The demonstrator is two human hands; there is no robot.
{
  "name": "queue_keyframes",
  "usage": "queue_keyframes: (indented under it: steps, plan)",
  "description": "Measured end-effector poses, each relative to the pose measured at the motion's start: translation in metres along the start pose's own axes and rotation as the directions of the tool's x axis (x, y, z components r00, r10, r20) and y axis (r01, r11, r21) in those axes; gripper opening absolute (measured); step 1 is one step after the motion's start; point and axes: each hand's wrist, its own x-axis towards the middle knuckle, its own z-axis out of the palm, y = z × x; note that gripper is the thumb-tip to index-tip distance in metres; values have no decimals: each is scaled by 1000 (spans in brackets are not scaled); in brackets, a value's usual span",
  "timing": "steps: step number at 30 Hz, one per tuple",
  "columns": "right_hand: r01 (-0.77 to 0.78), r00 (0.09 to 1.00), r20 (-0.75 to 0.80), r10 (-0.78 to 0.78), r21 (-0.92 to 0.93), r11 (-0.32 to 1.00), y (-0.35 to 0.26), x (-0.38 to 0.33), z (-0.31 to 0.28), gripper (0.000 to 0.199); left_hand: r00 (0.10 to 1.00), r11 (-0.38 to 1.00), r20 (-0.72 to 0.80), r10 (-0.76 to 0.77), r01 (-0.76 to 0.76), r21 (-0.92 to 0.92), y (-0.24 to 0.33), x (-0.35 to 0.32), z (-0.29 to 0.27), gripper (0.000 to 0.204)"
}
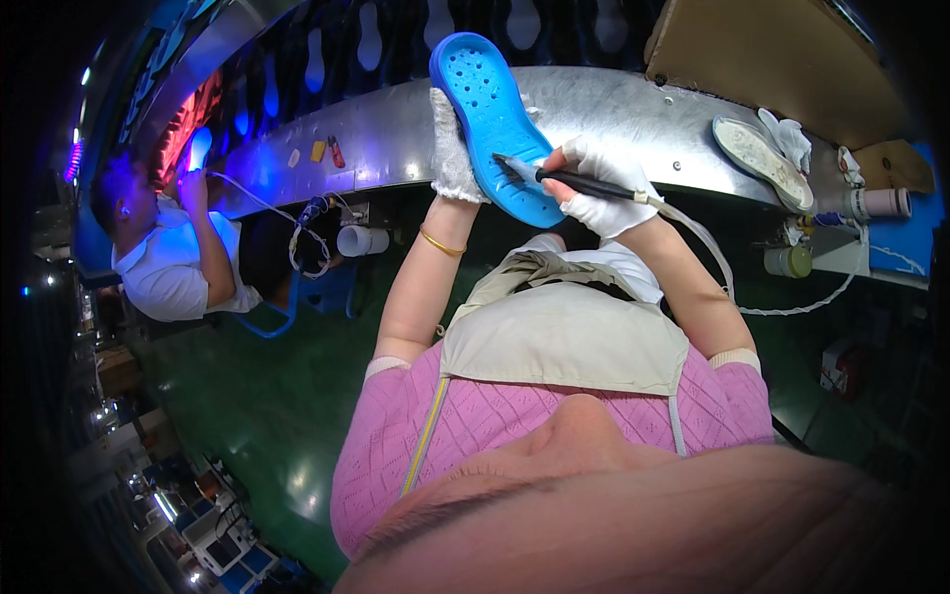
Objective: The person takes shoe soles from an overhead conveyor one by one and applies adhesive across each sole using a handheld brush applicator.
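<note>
A bright blue shoe sole (pixel 495 109), with a cluster of round holes at its far end, is tilted up over the near edge of the metal bench. My left hand (pixel 454 153), in a white knit glove, is closed on the sole's left side. My right hand (pixel 606 193), in a white glove with bare fingertips, grips a black-handled brush (pixel 594 186). The brush's dark tip meets the sole's inner surface at the end nearer me. A pale hose (pixel 699 230) runs from the brush's back end down past my right forearm.
Dark racks with several soles (pixel 369 38) line the far side of the metal bench (pixel 381 124). A cardboard sheet (pixel 777 64) stands at the far right, near a used white sole (pixel 762 158). At left, a co-worker (pixel 183 247) sits holding a lit sole. A white cup (pixel 362 241) hangs below the bench.
</note>
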Motion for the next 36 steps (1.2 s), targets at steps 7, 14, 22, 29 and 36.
queue_keyframes:
  steps: [7, 14, 22, 29, 36]
  plan:
    - [-288, 957, 119, 264, 300, 909, -19, 2, 5, 11, 998, 1000, 69, -12, 14, -27, 13, 2, -1, 80]
    - [-12, 988, -143, 59, 308, 951, 2, 5, -19, 12, 993, 993, 115, 30, -16, -120, -19, -27, 30, 96]
    - [-187, 979, 20, 202, 474, 861, -11, -4, 8, 12, 956, 974, 284, 78, -13, -226, -14, -17, 24, 94]
    - [101, 995, -34, -96, 244, 964, 2, -10, 19, 11, 966, 977, 187, 178, -197, 85, -10, -15, 36, 97]
    - [-196, 967, -7, 256, 621, 759, 3, 3, 2, 16, 952, 984, 276, 132, -92, -156, -3, -14, 23, 91]
